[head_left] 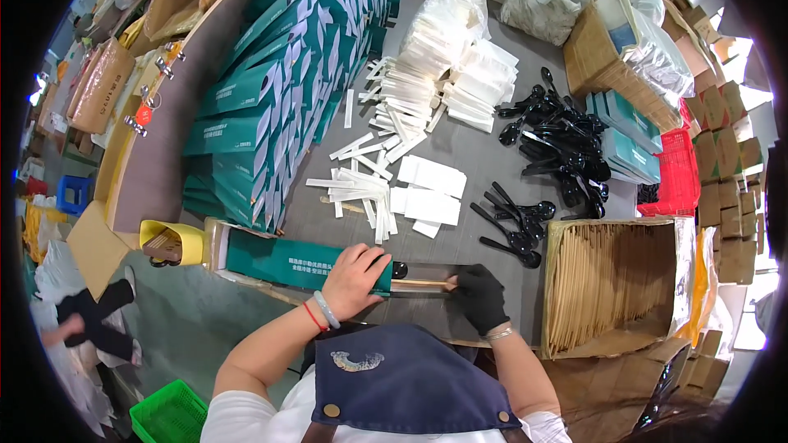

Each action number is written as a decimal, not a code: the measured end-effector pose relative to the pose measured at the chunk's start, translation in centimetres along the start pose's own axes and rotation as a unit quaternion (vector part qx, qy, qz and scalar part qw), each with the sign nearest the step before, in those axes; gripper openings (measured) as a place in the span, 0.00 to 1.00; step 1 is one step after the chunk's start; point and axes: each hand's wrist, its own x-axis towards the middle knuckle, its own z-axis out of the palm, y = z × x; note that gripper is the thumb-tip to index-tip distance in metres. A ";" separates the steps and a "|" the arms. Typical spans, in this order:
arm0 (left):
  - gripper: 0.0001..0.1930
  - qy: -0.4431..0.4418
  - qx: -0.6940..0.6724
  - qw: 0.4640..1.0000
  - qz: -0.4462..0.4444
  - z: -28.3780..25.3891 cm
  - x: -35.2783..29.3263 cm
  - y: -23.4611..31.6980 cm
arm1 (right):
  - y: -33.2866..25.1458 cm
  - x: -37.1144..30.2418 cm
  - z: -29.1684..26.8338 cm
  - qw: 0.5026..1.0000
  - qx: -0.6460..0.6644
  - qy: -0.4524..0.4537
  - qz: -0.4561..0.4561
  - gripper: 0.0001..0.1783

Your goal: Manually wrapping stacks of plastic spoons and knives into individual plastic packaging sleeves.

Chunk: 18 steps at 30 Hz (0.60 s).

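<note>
My left hand (355, 283) grips the right end of a long green paper sleeve (271, 262) lying flat along the table's near edge. At the sleeve's mouth a round black end, likely of a spoon (400, 270), shows beside my fingers. My right hand (478, 298), in a black glove with bare fingertips, pinches the right end of wooden chopsticks (419, 283). Their left ends reach to the sleeve's mouth; how far inside I cannot tell. Several loose black spoons (517, 226) lie just beyond my right hand.
Stacked green sleeves (246, 115) rise at the left. White paper packets (419, 82) and strips (365, 189) lie mid-table, with a black spoon heap (566, 143) to their right. A carton of chopsticks (607, 287) stands right; a yellow container (176, 242) sits left. Another person (98, 316) is far left.
</note>
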 end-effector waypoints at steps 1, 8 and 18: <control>0.38 0.004 -0.002 1.000 0.011 0.2 0.3 0.3 | -0.1 -0.4 0.2 1.000 -0.005 0.020 0.012 0.06; 0.36 -0.054 0.037 0.996 0.068 0.2 1.7 0.5 | -6.2 1.4 2.9 0.998 0.064 -0.001 -0.010 0.26; 0.03 -0.088 0.145 0.975 0.146 -16.2 6.9 1.4 | -7.9 1.7 -4.7 0.969 -0.116 0.187 -0.115 0.35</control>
